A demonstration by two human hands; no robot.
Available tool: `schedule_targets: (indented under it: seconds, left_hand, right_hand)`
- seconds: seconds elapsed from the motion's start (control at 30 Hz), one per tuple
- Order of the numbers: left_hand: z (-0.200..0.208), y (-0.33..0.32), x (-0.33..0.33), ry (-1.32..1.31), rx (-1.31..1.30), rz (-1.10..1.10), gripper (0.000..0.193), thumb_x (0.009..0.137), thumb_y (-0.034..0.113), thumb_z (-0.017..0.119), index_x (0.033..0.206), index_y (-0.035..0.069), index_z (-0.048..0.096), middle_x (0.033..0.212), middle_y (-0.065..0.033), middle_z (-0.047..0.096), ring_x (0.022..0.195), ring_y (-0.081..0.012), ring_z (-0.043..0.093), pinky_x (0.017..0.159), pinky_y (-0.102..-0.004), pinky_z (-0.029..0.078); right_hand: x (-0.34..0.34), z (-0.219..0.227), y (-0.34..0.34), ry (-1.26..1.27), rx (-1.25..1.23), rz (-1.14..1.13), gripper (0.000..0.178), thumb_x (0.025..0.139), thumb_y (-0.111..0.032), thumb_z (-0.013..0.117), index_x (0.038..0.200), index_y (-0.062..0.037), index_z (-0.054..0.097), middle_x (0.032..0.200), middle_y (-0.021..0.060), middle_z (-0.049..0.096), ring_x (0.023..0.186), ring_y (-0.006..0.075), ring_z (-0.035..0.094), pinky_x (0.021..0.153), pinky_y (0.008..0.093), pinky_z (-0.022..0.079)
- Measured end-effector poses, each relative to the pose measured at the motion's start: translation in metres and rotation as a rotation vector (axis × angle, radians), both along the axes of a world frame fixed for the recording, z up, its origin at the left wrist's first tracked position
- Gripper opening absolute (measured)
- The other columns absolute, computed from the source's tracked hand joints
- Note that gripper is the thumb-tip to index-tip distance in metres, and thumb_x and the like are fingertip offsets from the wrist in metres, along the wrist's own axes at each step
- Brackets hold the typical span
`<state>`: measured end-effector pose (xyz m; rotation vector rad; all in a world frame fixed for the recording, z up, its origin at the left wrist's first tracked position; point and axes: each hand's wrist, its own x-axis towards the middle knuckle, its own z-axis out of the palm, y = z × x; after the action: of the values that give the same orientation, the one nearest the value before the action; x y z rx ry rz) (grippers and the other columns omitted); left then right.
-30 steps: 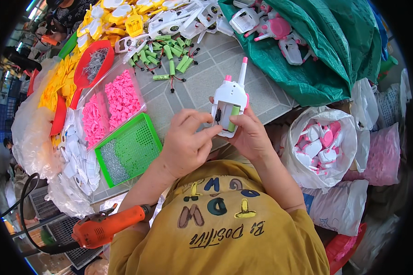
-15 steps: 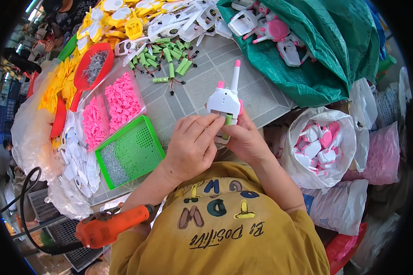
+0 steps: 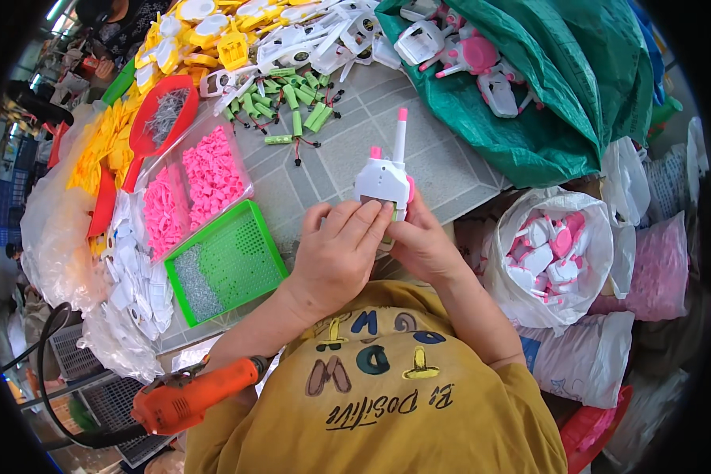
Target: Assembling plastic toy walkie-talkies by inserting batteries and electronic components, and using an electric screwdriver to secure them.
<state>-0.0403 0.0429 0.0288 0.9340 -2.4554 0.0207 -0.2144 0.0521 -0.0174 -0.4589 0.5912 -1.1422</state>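
Note:
Above my lap is a white plastic device (image 3: 382, 180) with pink trim, a short pink stub and a long pink-tipped stalk pointing away from me. My right hand (image 3: 428, 246) is closed around its right side and lower end. My left hand (image 3: 333, 251) is closed against its open lower part, fingertips pressed together over the recess. A sliver of green at the fingertips looks like a battery, mostly hidden by the fingers. Beyond my hands, several green batteries (image 3: 298, 122) with wires and small black plugs lie on the grey tiled-pattern table (image 3: 324, 170).
A green tray (image 3: 280, 265) of small screws and a clear box of pink parts (image 3: 213, 178) sit left. A red scoop (image 3: 132, 162) holds metal pins. An orange power screwdriver (image 3: 201, 397) hangs lower left. A green sack (image 3: 561, 134) and white sack (image 3: 502, 288) hold devices at right.
The device has shifted slightly left and toward me. My left fingers have moved a little up and right, covering more of the green part in its recess. My right hand keeps its hold.

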Motion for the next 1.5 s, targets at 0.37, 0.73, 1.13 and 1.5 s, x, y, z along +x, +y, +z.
schedule_targets:
  seconds: [0.37,0.73,1.13,1.5]
  left_hand:
    - [0.001,-0.007,0.024,0.401,0.020,0.114,0.048,0.072,-0.011,0.064,0.117,0.003,0.072,0.103,-0.0125,0.065,0.093,-0.0330,0.062,0.083,-0.0412,0.052]
    - [-0.007,-0.010,0.105,0.270,-0.035,0.276,0.038,0.072,-0.009,0.069,0.107,0.005,0.073,0.096,-0.0109,0.066,0.090,-0.0314,0.065,0.079,-0.0418,0.053]
    - [-0.001,0.026,0.227,0.306,-0.053,0.698,0.033,0.082,-0.011,0.067,0.112,0.002,0.073,0.098,-0.0139,0.072,0.084,-0.0247,0.071,0.077,-0.0335,0.056]
    - [-0.070,0.017,0.271,1.397,0.233,0.570,0.041,0.092,0.002,0.073,0.131,0.000,0.060,0.104,-0.0076,0.066,0.091,-0.0123,0.065,0.082,-0.0264,0.052]
  right_hand:
    - [-0.008,0.019,-0.009,-0.305,-0.018,0.072,0.086,0.084,0.001,0.057,0.162,-0.0141,0.024,0.159,0.0178,0.041,0.134,0.0377,0.055,0.107,0.0632,0.049]
    - [0.010,0.008,-0.027,-0.103,0.020,0.070,0.085,0.080,0.010,0.058,0.158,-0.0106,0.030,0.152,0.0172,0.049,0.131,0.0371,0.059,0.106,0.0629,0.052]
    - [0.041,0.011,-0.047,-0.111,0.026,0.144,0.073,0.094,-0.003,0.060,0.159,-0.0155,0.030,0.155,0.0171,0.047,0.135,0.0420,0.054,0.108,0.0631,0.049]
    - [0.098,0.031,-0.061,-0.084,-0.114,0.267,0.066,0.100,-0.009,0.058,0.159,-0.0135,0.029,0.153,0.0182,0.048,0.135,0.0439,0.054,0.109,0.0582,0.050]
